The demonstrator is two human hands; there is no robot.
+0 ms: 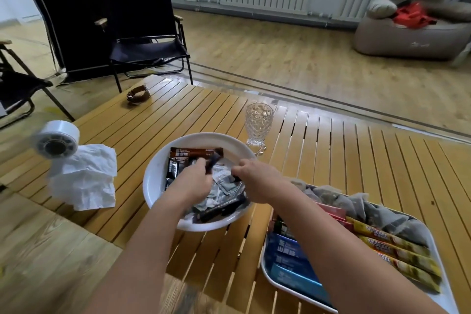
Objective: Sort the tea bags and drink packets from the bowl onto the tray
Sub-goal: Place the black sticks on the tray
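Left hand (pixel 193 181) fingers pinch dark packet (pixel 212 160) over white bowl (pixel 155 173). Right hand (pixel 254 178) fingers curled on another dark packet at bowl's centre; exact grip hard to tell. Bowl keeps heap of dark and silver packets under both hands. Tray (pixel 438 298), just right of bowl on slatted surface (pixel 331 150), already carries tea bags (pixel 397 219), Nescafé sticks (pixel 397 252), blue packets (pixel 290 250). Judged roughly half done.

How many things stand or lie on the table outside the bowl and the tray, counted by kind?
Drinking glass: 1
Roll of tape: 1
Crumpled tissue: 1
Wristwatch: 1
Total: 4
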